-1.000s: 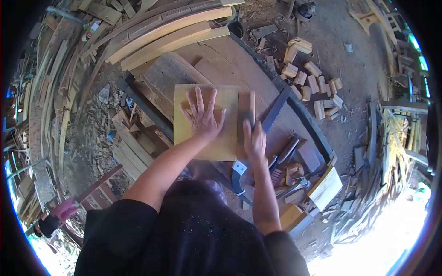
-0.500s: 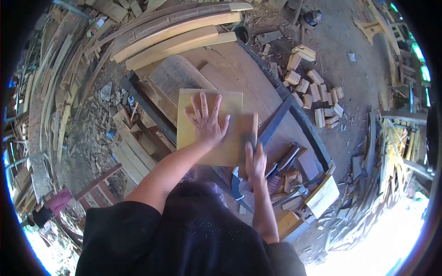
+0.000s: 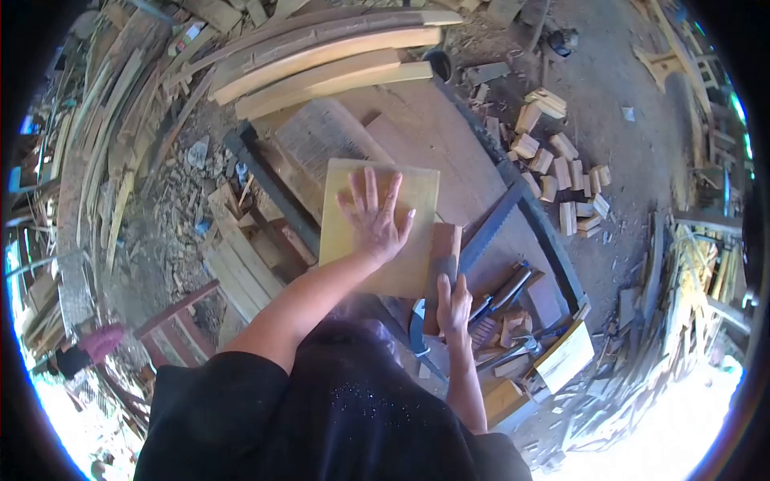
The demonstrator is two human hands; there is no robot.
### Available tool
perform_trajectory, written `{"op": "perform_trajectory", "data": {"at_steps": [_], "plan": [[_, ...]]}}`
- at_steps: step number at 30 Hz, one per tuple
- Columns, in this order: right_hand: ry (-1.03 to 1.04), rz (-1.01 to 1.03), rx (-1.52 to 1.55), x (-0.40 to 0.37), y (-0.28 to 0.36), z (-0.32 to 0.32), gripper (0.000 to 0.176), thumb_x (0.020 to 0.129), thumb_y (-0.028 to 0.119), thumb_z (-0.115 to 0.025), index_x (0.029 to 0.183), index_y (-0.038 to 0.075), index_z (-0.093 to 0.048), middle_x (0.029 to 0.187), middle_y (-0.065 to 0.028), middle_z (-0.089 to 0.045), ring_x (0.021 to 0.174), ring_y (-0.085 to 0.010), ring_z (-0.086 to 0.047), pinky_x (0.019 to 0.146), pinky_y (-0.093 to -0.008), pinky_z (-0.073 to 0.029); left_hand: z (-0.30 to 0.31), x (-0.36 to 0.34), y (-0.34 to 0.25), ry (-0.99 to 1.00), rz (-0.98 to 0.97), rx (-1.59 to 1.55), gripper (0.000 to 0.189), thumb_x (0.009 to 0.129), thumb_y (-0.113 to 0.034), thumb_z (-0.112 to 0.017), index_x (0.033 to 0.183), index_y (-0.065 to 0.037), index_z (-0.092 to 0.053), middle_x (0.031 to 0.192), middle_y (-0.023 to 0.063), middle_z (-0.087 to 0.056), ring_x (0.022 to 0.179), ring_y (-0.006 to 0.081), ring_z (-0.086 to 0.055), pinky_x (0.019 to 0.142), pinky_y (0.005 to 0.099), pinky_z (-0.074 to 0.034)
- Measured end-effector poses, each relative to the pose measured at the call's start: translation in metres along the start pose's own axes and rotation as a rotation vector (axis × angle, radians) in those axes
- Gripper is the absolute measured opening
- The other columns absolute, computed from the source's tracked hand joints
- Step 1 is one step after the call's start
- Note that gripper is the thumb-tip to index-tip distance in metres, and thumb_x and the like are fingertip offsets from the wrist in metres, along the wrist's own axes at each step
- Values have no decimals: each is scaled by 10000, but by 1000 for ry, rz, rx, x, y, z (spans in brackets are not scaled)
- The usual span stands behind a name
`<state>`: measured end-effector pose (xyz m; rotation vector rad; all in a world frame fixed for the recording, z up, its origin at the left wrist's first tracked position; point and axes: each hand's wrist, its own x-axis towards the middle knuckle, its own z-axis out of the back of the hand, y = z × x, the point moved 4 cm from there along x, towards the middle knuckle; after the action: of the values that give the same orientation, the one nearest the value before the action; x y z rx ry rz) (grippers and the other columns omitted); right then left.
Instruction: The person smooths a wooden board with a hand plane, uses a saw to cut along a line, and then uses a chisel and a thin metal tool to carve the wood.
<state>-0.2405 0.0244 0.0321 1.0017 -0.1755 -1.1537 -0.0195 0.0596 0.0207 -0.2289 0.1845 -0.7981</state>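
— So, what has changed on your left?

— Very little. My left hand (image 3: 375, 220) stays spread flat, palm down and fingers loose, on the pale yellow square wooden board (image 3: 420, 186). It is pinning the board to the worn reddish-brown workbench (image 3: 433, 136). The board has not slid under my palm. My head has shifted, so everything sits a little lower in view.

— And at the board's right edge?

— That is where the move is. The narrow reddish-brown wooden block (image 3: 446, 244) lies against that edge, touching it, and it has come back toward me along the edge. A second ago my right hand was up beside the middle of the board. Now my right hand (image 3: 454, 305) is down past the near corner, fingers and thumb clenched round the block's near end.

— What does that mean for the work?

— I judge that one pull along the edge is at its end, close to my body. The left palm has kept the board from following.

— Anything further right?

— The long dark toothed saw blade (image 3: 489, 228) lies just beside the block, apart from my hand. The dark-handled chisels (image 3: 507, 287) lie near my knuckles, untouched. The pale wooden offcuts (image 3: 561, 172) are scattered on the dirt, well apart.
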Motion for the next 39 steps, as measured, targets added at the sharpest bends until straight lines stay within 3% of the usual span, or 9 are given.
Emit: {"op": "perform_trajectory", "data": {"at_steps": [3,7,15,21,25,29,32,37,39], "plan": [[7,-62,-80,28,6,-5,540,947,493,-476,1023,-37,-547,839,-331,-628,853,-499,-614,740,-538,-470,0,-7,3,8,-21,9,762,901,-532,-486,1538,-288,-147,1590,191,32,1445,457,74,1075,703,10],[-109,74,-130,134,48,-9,602,948,536,-450,1004,-55,-550,853,-344,-621,845,-514,-599,735,-558,-464,2,-6,0,2,-15,32,769,899,-535,-487,1540,-287,-141,1591,187,32,1448,447,77,1075,704,4],[3,14,-9,0,-9,-5,464,955,444,-509,975,-18,-532,818,-318,-616,820,-497,-615,681,-523,-476,-5,-7,5,-2,-26,28,754,904,-551,-456,1540,-292,-143,1590,191,31,1447,451,69,1079,697,-9],[-127,98,-151,149,55,-8,587,956,532,-433,946,-42,-554,873,-344,-622,850,-511,-603,742,-552,-463,1,-4,-1,0,-11,34,740,910,-535,-465,1537,-295,-152,1592,179,17,1447,450,69,1080,696,3],[-90,66,-156,95,29,-5,563,955,525,-450,917,-33,-517,835,-371,-598,848,-531,-590,736,-576,-452,-2,-5,-3,-44,-11,-26,751,897,-554,-474,1535,-291,-179,1597,179,-8,1447,459,61,1081,699,35],[-39,82,-156,-24,-9,6,478,945,473,-508,897,1,-458,717,-314,-594,708,-507,-588,616,-565,-449,-3,-6,1,-50,-26,14,706,917,-560,-428,1529,-295,-195,1591,183,-9,1448,450,59,1088,687,26],[90,-52,-118,-95,-58,17,503,929,499,-514,885,0,-486,788,-325,-593,802,-501,-582,690,-545,-437,-6,-6,2,-114,-50,13,685,931,-567,-409,1525,-291,-209,1587,194,-15,1448,446,46,1081,694,22],[-132,-200,-200,-152,-101,56,521,916,528,-514,907,7,-524,830,-310,-615,830,-490,-593,723,-535,-447,-10,-10,0,-186,-98,-27,657,915,-507,-490,1501,-291,-287,1592,170,-67,1458,429,39,1093,687,-2],[-458,-342,-232,-156,-120,77,543,903,527,-536,956,-11,-584,891,-289,-646,863,-485,-607,748,-529,-467,-17,-11,-6,-135,-400,-82,614,895,-450,-550,1458,-276,-379,1573,157,-166,1447,447,-63,1093,685,-83]]}}
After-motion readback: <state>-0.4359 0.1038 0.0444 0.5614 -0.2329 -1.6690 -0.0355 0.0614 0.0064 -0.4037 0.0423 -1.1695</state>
